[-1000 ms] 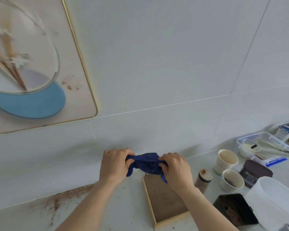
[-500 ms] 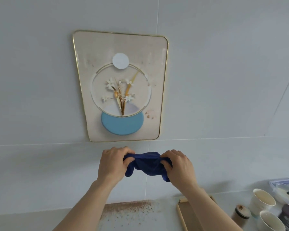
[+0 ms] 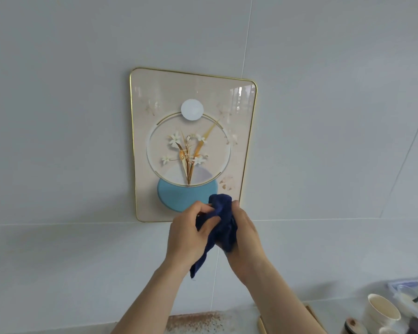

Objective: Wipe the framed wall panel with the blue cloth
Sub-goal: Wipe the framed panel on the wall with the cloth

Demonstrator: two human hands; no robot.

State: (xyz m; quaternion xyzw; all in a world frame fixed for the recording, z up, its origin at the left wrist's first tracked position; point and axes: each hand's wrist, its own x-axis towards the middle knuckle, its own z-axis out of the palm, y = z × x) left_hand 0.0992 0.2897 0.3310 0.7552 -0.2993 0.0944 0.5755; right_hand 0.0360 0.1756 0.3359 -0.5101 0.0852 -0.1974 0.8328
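A gold-framed wall panel (image 3: pixel 192 92) with a flower picture and a blue disc hangs on the grey tiled wall. Brown smudges mark its lower right area. The dark blue cloth (image 3: pixel 221 222) is bunched between both hands in front of the panel's bottom right corner, one end hanging down. My left hand (image 3: pixel 187 237) grips the cloth from the left, and my right hand (image 3: pixel 245 237) holds it from the right. Both hands hide the panel's lower edge there.
A counter runs along the bottom with a brown powder spill (image 3: pixel 196 321). At the lower right stand a wooden tray edge (image 3: pixel 261 325), a white paper cup (image 3: pixel 381 309), a small jar (image 3: pixel 354 326) and a plastic container (image 3: pixel 413 295).
Both hands have risen with the cloth to the panel's lower right corner and come closer together, bunching the cloth upright. The view has tilted up and the panel now sits centred.
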